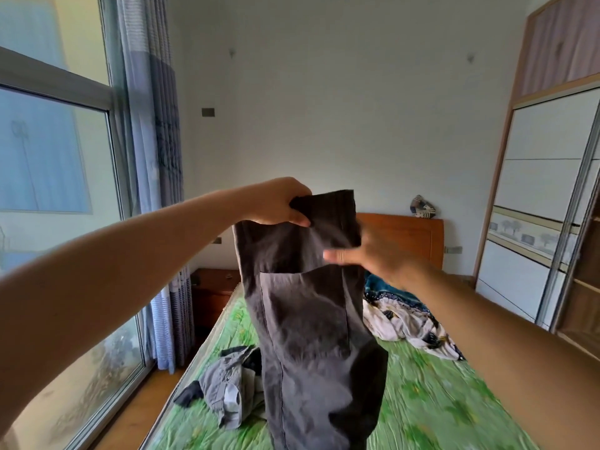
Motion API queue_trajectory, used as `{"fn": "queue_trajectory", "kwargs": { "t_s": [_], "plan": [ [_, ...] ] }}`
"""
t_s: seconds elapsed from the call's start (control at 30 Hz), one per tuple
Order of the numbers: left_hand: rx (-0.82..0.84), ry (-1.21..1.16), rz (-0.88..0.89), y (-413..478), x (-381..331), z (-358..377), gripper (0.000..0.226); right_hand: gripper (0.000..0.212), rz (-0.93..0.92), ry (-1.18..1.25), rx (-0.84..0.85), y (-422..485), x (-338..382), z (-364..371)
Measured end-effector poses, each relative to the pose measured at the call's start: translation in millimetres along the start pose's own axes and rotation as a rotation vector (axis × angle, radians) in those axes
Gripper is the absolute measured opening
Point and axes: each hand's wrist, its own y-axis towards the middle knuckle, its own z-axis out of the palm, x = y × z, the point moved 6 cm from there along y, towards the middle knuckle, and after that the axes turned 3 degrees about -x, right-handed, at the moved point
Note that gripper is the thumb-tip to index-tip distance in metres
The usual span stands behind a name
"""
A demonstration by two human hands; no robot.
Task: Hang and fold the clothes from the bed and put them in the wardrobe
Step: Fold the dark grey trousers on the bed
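Dark trousers [308, 319] in left hand [279, 206]

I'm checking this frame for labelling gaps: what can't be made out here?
Head view:
- right hand: motion-blurred, fingers behind the dark garment; grip unclear.
- dark garment: lower end cut by bottom edge.
- grey clothes: partly hidden behind the dark garment.
- wardrobe: inside cut by right edge.

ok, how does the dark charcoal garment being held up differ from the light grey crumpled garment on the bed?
Pose: the dark charcoal garment hangs lengthwise in the air, while the light grey crumpled garment lies bunched on the green bedsheet.
Contact: the left hand grips the charcoal one's top edge, and no hand touches the light grey one.
Shade: the charcoal one is clearly darker.
Shared: both are plain greyish cloth, and neither is folded yet.
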Motion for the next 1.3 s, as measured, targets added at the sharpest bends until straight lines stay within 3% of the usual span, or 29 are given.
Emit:
{"fn": "queue_trajectory", "kwargs": {
  "t_s": [0.1, 0.3, 0.4, 0.47, 0.53, 0.67, 0.7, 0.77, 0.83, 0.93, 1.07, 1.13, 1.3],
  "plan": [
    [0.025, 0.044, 0.021, 1.0, -1.1, -1.0, 0.015, 0.031, 0.087, -0.095, 0.026, -11.6, -38.1, 9.2],
    [0.012, 0.072, 0.010, -1.1, 3.8, -1.1, 0.017, 0.037, -0.071, -0.109, -0.305, -9.5, -41.2, 1.6],
    [-0.061, 0.103, -0.004, -4.9, 11.4, -18.0, 0.026, 0.058, -0.029, -0.009, -0.170, -11.7, -59.2, 8.5],
    [-0.116, 0.134, -0.006, -7.3, 16.4, -34.3, 0.026, 0.038, 0.135, -0.113, -0.044, -18.8, -92.3, 22.2],
    [-0.149, 0.161, -0.018, -9.1, 23.5, -50.7, 0.027, 0.020, 0.233, -0.237, -0.032, -28.4, -120.4, 30.9],
    [-0.167, 0.197, -0.039, -13.5, 37.7, -68.0, 0.026, 0.022, 0.308, -0.264, -0.129, -40.8, -144.2, 35.0],
    [-0.171, 0.196, -0.042, -14.9, 40.6, -70.7, 0.023, 0.036, 0.363, -0.231, -0.145, -44.3, -148.0, 36.6],
    [-0.179, 0.184, -0.046, -19.0, 46.3, -76.0, 0.018, 0.062, 0.518, 0.090, -0.168, -46.8, -162.7, 48.1],
    [-0.184, 0.166, -0.045, -23.9, 50.4, -79.3, 0.017, 0.055, 0.578, 0.448, -0.210, -42.5, -164.5, 66.5],
    [-0.183, 0.152, -0.039, -32.4, 54.2, -83.0, 0.017, 0.017, 0.568, 0.525, -0.312, -32.4, -153.9, 84.4],
    [-0.180, 0.139, -0.049, -44.6, 65.7, -88.6, 0.016, 0.034, 0.709, 0.640, -0.250, -33.7, -155.2, 114.1],
    [-0.175, 0.132, -0.062, -51.4, 75.9, -88.5, 0.015, 0.027, 0.638, 0.723, -0.267, -26.6, -152.0, 120.5],
    [-0.185, 0.167, -0.125, -69.6, 111.2, -99.5, 0.018, 0.031, 0.419, 1.025, -0.532, -17.6, -143.8, 111.8]
  ]
}}
